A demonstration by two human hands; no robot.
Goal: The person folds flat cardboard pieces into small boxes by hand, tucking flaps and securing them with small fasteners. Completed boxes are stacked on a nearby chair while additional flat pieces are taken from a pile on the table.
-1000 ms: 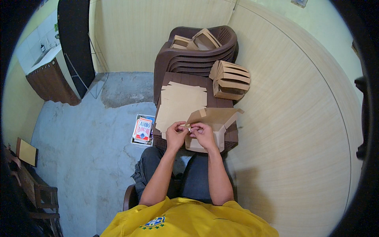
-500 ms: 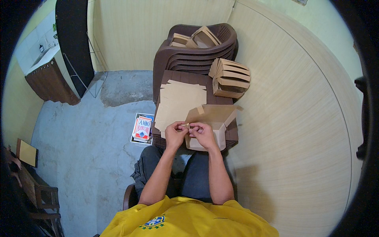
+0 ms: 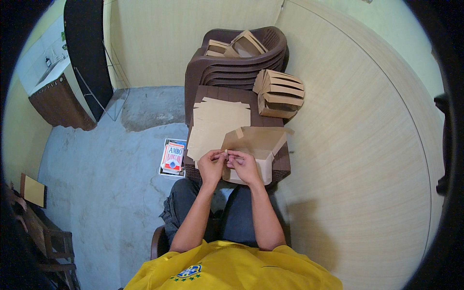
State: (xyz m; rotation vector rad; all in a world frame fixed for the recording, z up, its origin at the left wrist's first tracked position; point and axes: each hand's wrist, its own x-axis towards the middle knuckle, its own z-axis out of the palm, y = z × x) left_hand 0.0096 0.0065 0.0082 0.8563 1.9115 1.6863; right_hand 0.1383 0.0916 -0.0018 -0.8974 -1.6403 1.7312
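Note:
An open cardboard box (image 3: 265,166) rests at the near right of a brown woven-look table, its lid (image 3: 258,138) raised on the far side. My left hand (image 3: 210,167) and my right hand (image 3: 245,168) meet at the box's left side. Both are closed, thumbs and fingertips pinching a small pale corner flap of the box between them. My right hand partly covers the box's inside, and the fingers hide most of the flap. Flat cardboard sheets (image 3: 219,118) lie on the table just beyond and left of my hands.
Stacked brown plastic chairs (image 3: 203,67) stand behind the table (image 3: 273,118), with folded boxes (image 3: 247,44) on the seat. More nested boxes (image 3: 279,96) sit at the table's far right, near the wall. A white bin (image 3: 172,157) of card packs is on the floor at left.
My hands stay together at the box's left side, with the fingertips slightly shifted and the right hand turned a little. The whole view has drifted slightly left.

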